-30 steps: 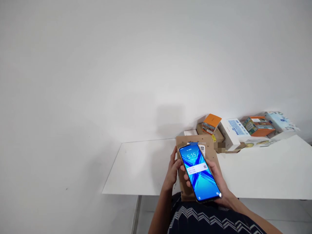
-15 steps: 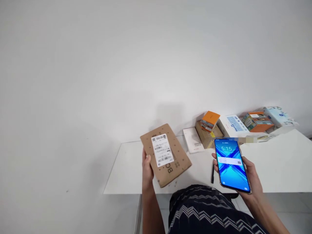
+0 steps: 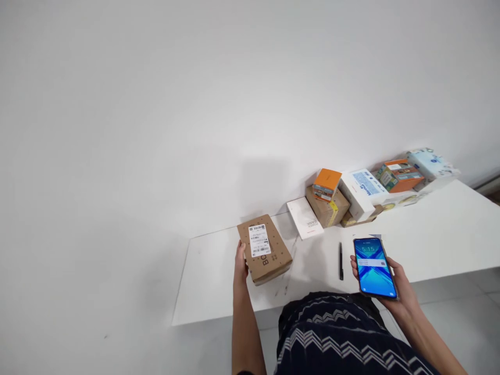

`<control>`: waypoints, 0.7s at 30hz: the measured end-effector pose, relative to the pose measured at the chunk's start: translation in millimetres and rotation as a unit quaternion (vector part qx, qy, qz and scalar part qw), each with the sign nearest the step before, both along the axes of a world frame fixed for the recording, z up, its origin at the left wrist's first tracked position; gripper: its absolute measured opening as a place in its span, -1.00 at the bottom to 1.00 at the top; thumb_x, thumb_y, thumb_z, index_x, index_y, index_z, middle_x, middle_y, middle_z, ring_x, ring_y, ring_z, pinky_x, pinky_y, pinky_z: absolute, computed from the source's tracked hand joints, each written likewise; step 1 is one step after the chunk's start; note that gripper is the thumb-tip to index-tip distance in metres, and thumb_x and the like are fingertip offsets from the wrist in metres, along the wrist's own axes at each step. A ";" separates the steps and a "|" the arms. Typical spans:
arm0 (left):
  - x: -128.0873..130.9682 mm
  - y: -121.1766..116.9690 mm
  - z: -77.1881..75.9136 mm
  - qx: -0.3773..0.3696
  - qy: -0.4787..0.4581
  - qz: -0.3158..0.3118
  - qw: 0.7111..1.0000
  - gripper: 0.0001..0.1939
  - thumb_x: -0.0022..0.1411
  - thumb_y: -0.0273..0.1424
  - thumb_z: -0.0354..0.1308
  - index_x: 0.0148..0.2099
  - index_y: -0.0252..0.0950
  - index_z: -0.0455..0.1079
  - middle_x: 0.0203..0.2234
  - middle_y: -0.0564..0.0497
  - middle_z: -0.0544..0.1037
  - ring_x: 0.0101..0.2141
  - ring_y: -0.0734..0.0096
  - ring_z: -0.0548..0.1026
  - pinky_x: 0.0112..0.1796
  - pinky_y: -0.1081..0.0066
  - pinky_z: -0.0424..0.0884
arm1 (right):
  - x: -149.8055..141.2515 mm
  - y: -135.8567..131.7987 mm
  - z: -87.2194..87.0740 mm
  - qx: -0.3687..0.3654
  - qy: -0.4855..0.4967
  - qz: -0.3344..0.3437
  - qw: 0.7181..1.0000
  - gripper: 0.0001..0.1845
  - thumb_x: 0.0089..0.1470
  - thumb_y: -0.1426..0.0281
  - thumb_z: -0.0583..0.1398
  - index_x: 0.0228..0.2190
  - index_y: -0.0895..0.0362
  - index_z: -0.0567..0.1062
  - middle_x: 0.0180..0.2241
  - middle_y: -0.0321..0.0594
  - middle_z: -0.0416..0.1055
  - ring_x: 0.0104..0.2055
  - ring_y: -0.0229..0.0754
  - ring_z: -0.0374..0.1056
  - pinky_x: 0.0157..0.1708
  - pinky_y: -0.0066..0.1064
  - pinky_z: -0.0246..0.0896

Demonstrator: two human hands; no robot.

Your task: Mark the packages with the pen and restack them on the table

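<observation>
My left hand (image 3: 240,263) grips the left side of a brown cardboard box (image 3: 279,256), which bears a white shipping label (image 3: 259,241) on its upper face. The box is tilted, its label turned up toward me, over the left part of the white table; I cannot tell whether its lower edge touches the top. In my right hand (image 3: 404,291) is a smartphone (image 3: 375,268), fingers wrapped round both its edges. Its lit blue screen reads 5:15. A black pen (image 3: 341,261) lies on the table just left of the phone.
Along the wall on the white table (image 3: 207,276) stand a white power bank box (image 3: 305,217), a brown carton (image 3: 328,206) with an orange box (image 3: 327,184) on it, a white box (image 3: 357,195), another orange box (image 3: 400,175) and a pale blue box (image 3: 432,162).
My left hand has lowered the cardboard box toward the table, and its front side now shows. The phone stays in my right hand, a little farther right. The view has tilted.
</observation>
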State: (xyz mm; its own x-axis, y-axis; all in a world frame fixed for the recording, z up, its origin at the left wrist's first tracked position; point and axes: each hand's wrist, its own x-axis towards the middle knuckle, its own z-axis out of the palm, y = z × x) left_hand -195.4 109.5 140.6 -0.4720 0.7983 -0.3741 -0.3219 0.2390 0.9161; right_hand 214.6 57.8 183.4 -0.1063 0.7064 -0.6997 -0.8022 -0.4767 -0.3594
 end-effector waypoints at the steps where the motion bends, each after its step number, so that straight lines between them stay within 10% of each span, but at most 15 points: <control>1: 2.3 3.5 -6.5 0.007 -0.023 -0.019 1.000 -0.41 0.07 -0.07 0.20 0.08 -0.28 0.34 -0.17 -0.13 0.57 -0.17 0.11 0.55 -0.17 0.20 0.44 | -1.5 -1.8 -1.9 -0.009 -0.002 -0.008 1.000 -0.46 0.00 0.23 0.13 0.06 0.06 0.36 -0.15 0.01 0.56 -0.13 0.14 0.50 -0.17 -0.01 0.45; 6: 7.6 22.0 -26.1 0.003 -0.003 -0.065 0.998 -0.41 0.08 -0.05 0.16 0.05 -0.33 0.36 -0.15 -0.15 0.56 -0.10 0.13 0.52 -0.13 0.23 0.43 | -9.8 -15.1 -14.8 -0.048 -0.014 -0.040 0.998 -0.49 0.02 0.25 0.09 0.02 0.17 0.37 -0.18 0.06 0.55 -0.19 0.13 0.52 -0.22 0.00 0.46; 12: -0.2 34.7 -26.5 -0.080 0.128 0.024 0.988 -0.34 0.16 -0.04 0.05 0.23 -0.25 0.18 0.09 -0.21 0.36 0.04 0.07 0.41 -0.08 0.16 0.39 | -18.6 -24.6 -18.7 -0.070 -0.012 -0.039 0.997 -0.51 0.04 0.27 0.08 -0.02 0.24 0.40 -0.22 0.07 0.56 -0.24 0.06 0.52 -0.26 -0.11 0.48; 17: 20.1 -4.9 -12.1 -0.051 0.292 -0.009 0.955 -0.23 -0.11 -0.13 0.35 0.18 -0.08 0.27 0.30 -0.09 0.04 0.31 -0.02 -0.09 0.24 0.07 -0.14 | -17.8 -23.5 -14.3 -0.065 -0.015 -0.053 0.996 -0.54 0.07 0.28 0.06 -0.02 0.23 0.39 -0.24 0.07 0.56 -0.27 0.05 0.52 -0.30 -0.13 0.47; 21: 40.9 -22.3 -11.1 -0.070 0.579 -0.314 0.749 -0.19 -0.06 -0.22 0.35 0.25 0.03 0.18 0.34 -0.10 -0.05 0.31 -0.25 -0.22 0.16 -0.27 -0.32 | -15.8 -20.1 -15.6 -0.065 0.000 -0.049 0.997 -0.55 0.07 0.28 0.07 -0.03 0.21 0.39 -0.25 0.04 0.56 -0.29 0.01 0.52 -0.32 -0.17 0.47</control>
